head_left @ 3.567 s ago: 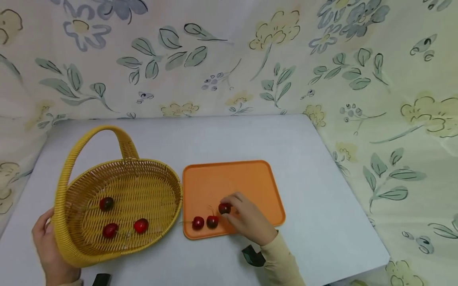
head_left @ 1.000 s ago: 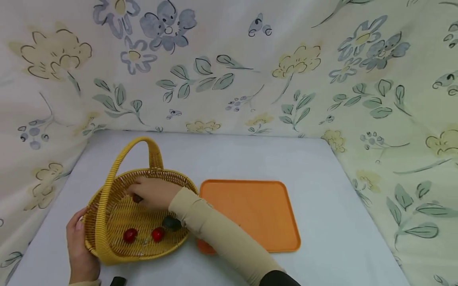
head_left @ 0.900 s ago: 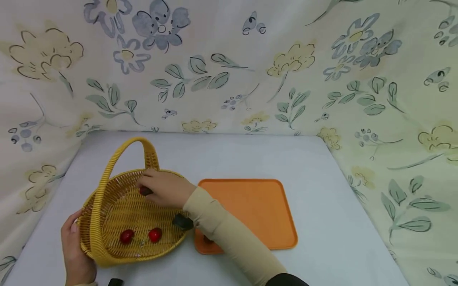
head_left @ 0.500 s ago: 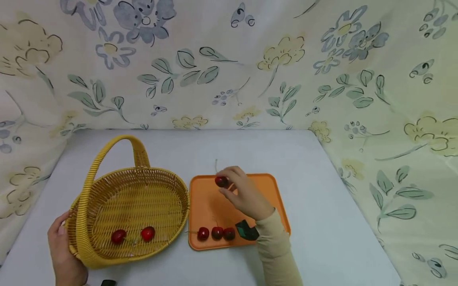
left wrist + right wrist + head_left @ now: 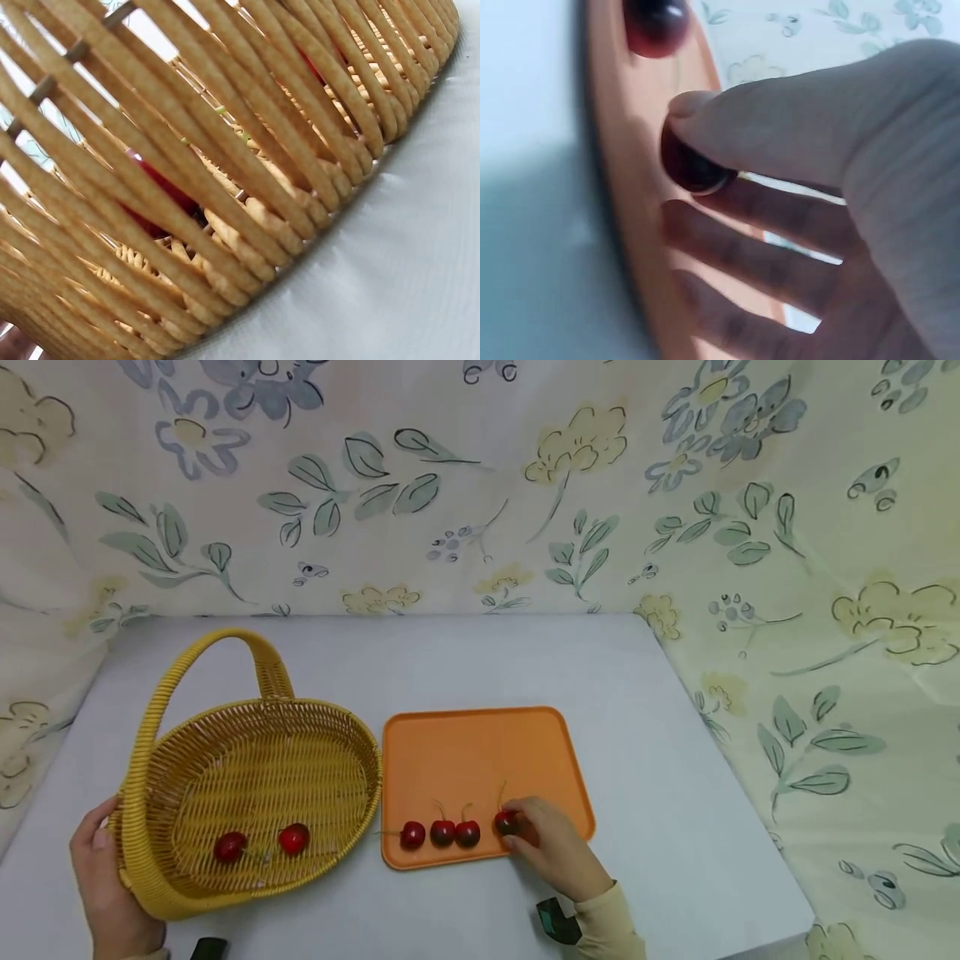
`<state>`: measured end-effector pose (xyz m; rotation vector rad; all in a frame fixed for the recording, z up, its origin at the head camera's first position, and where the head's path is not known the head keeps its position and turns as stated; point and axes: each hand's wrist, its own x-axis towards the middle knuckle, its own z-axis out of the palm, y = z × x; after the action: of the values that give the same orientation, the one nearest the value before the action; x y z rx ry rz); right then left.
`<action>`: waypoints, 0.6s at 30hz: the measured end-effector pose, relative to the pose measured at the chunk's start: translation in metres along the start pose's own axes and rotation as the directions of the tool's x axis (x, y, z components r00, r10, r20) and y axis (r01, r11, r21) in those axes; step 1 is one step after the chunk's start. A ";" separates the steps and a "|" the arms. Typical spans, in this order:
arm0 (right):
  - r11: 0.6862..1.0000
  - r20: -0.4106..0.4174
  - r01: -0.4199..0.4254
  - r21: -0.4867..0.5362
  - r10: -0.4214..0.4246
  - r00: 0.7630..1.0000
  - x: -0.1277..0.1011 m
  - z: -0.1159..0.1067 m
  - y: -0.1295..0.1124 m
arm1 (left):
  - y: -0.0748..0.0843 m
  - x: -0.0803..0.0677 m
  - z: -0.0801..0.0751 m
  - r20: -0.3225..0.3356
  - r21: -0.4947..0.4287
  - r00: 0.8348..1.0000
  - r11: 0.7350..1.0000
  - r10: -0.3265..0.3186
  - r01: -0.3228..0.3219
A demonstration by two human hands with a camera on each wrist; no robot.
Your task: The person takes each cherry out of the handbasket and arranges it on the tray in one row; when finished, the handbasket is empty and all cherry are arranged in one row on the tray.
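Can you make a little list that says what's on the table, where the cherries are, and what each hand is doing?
Table: white tabletop
Basket: yellow woven basket with a handle, at the left, holding two red cherries
Tray: flat orange plastic tray, right of the basket
Cherries on tray: three dark red cherries in a row by the near edge
Right hand: pinches a fourth dark cherry at the row's right end
Left hand: holds the basket's near left rim
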<state>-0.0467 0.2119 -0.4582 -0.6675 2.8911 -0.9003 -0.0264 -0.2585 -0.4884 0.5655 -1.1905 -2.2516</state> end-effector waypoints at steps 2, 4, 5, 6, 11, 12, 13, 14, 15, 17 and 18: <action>1.000 0.012 -0.016 0.010 0.016 1.000 -0.001 0.004 -0.001 | 0.001 0.001 0.001 -0.025 0.033 1.000 0.999 -0.006 0.007; 1.000 0.021 -0.026 0.015 0.026 0.999 -0.001 0.006 -0.002 | 0.002 0.002 0.002 -0.050 0.061 0.999 0.998 -0.016 0.019; 0.999 0.028 -0.033 0.016 0.033 0.999 0.000 0.007 -0.003 | 0.003 0.003 0.002 -0.059 0.064 0.998 0.998 -0.021 0.025; 0.999 0.035 -0.038 0.015 0.037 0.999 0.000 0.007 -0.004 | 0.003 0.003 0.002 -0.064 0.068 0.998 0.997 -0.027 0.031; 0.999 0.067 -0.047 -0.001 0.047 0.997 0.000 0.008 -0.006 | 0.005 0.003 0.001 -0.081 0.043 0.995 0.998 -0.050 0.054; 0.999 0.076 -0.049 -0.005 0.049 0.996 0.001 0.007 -0.006 | 0.005 0.003 0.001 -0.080 0.031 0.996 0.998 -0.049 0.052; 0.999 0.083 -0.046 -0.012 0.047 0.995 0.000 0.006 -0.007 | 0.005 0.002 0.001 -0.079 0.024 0.996 0.998 -0.052 0.054; 0.999 0.092 -0.043 -0.014 0.044 0.995 0.000 0.004 -0.008 | 0.005 0.002 0.002 -0.073 0.012 0.996 0.998 -0.054 0.055; 0.999 0.100 -0.034 -0.024 0.036 0.994 0.001 0.002 -0.009 | 0.004 0.002 0.002 -0.066 0.005 0.996 0.999 -0.053 0.053; 0.998 0.111 -0.004 -0.058 0.011 0.994 0.002 -0.006 -0.015 | 0.003 0.001 0.003 -0.053 -0.010 0.997 0.998 -0.057 0.056; 0.996 0.110 0.022 -0.083 -0.013 0.994 0.004 -0.011 -0.019 | 0.003 0.001 0.003 -0.048 -0.008 0.997 0.998 -0.057 0.057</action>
<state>-0.0446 0.2023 -0.4387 -0.7259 2.8437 -0.7226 -0.0282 -0.2584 -0.4847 0.6556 -1.1560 -2.2753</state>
